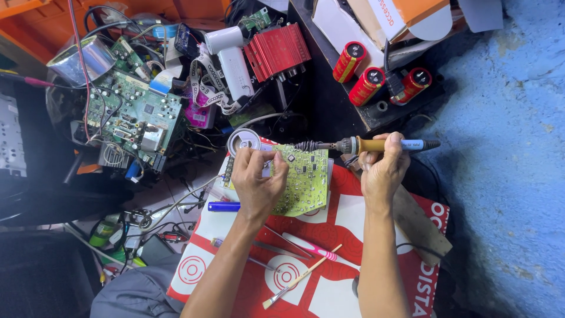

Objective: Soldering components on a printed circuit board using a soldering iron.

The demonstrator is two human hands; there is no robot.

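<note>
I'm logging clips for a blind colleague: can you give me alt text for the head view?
A person's right hand holds a soldering iron with its tip over a green circuit board, which the left hand steadies on a red and white sheet. A toothbrush, a small brush and piled electronics surround them.

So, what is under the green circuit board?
Under the board lies a red-and-white printed sheet. The left hand covers its left part, so nothing beneath there can be seen.

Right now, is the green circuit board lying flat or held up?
Flat: the circuit board lies on the red sheet, left hand on it.
</note>
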